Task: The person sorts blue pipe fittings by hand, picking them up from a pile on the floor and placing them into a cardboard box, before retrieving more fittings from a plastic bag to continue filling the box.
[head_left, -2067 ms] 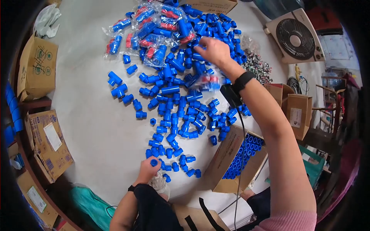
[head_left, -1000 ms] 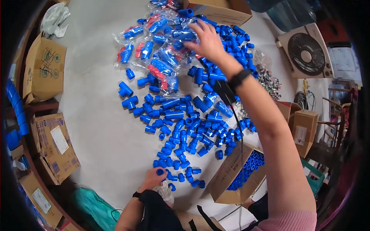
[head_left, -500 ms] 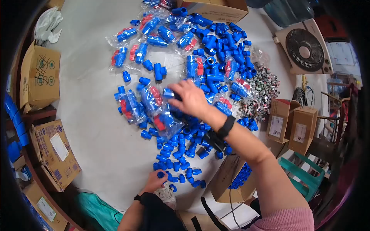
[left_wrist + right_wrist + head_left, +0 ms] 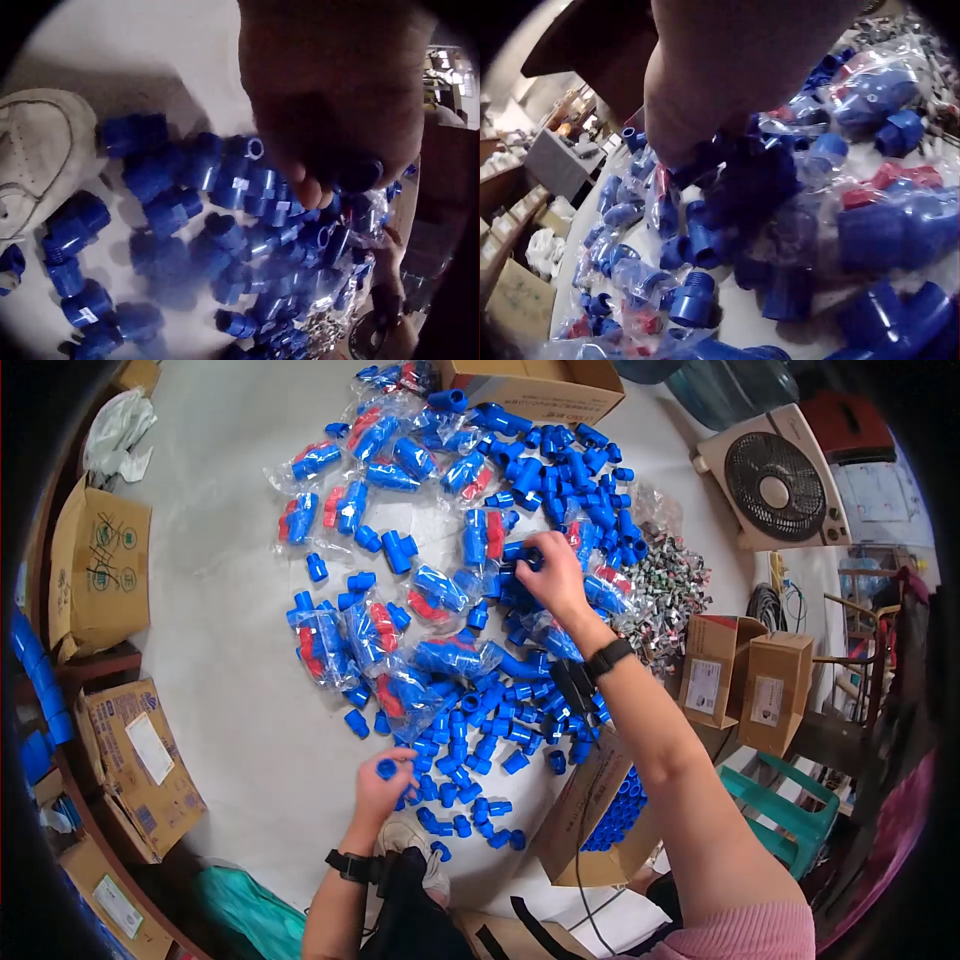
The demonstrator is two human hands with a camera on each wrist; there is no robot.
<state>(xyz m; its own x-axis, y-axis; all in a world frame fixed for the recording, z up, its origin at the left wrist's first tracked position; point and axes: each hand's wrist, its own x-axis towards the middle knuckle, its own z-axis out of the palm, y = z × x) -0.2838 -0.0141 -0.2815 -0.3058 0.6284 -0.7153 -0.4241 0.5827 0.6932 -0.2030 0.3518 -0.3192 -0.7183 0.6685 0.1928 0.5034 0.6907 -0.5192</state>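
My left hand (image 4: 378, 792) grips a short blue pipe fitting (image 4: 386, 769), its round open end facing up, beside the near end of the pile of loose blue fittings (image 4: 490, 722). In the left wrist view the same fitting (image 4: 358, 176) shows dark under the curled fingers. My right hand (image 4: 556, 575) is over the upper middle of the pile, thumb and fingers curled on a dark blue fitting (image 4: 515, 551). That fitting (image 4: 754, 180) is shaded in the right wrist view. Around it lie clear bags with red-handled blue ball valves (image 4: 437, 591).
An open carton (image 4: 590, 810) of upright blue fittings stands near my right leg. Small metal-looking parts (image 4: 668, 585) lie heaped at the right, before a box fan (image 4: 775, 480). Cartons (image 4: 140, 760) line the left, and a shoe (image 4: 412, 847) is close to my left hand.
Several bagged valves have shifted from the upper pile toward the near left. My right hand swept down-left with them, then went back up to the right. My left hand has risen slightly with its fitting.
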